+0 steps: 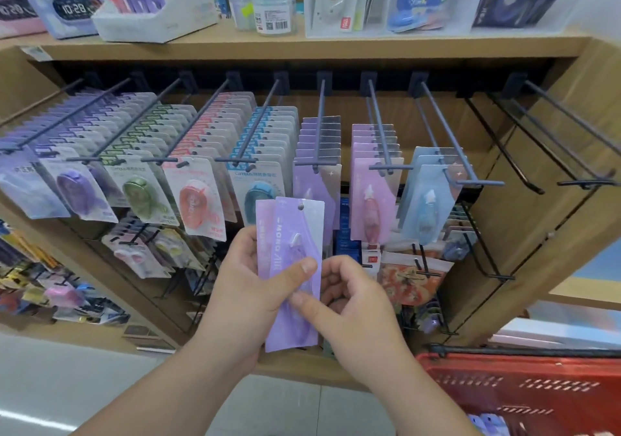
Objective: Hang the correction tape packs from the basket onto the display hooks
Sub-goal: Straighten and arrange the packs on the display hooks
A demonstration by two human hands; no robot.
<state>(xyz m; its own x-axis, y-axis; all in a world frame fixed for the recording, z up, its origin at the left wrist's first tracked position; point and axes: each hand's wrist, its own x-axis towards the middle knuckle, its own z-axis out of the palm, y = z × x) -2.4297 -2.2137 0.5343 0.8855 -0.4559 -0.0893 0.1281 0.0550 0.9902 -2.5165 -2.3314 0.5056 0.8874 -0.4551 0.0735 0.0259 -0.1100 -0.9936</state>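
Basket (504, 388) cut by right edge (contents unclear); rear pack (263, 234) mostly behind front pack (295, 230).

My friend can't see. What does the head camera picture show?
A person's left grip and right grip hold purple correction tape packs before display hooks hung with colourful packs. Matching purple packs hang behind; a red basket sits lower right.

One head cam, wide-angle, facing forward-down, close to the display hooks (320, 123); left hand (245, 288), right hand (356, 311) low-centre, red basket (524, 385) cropped bottom-right.
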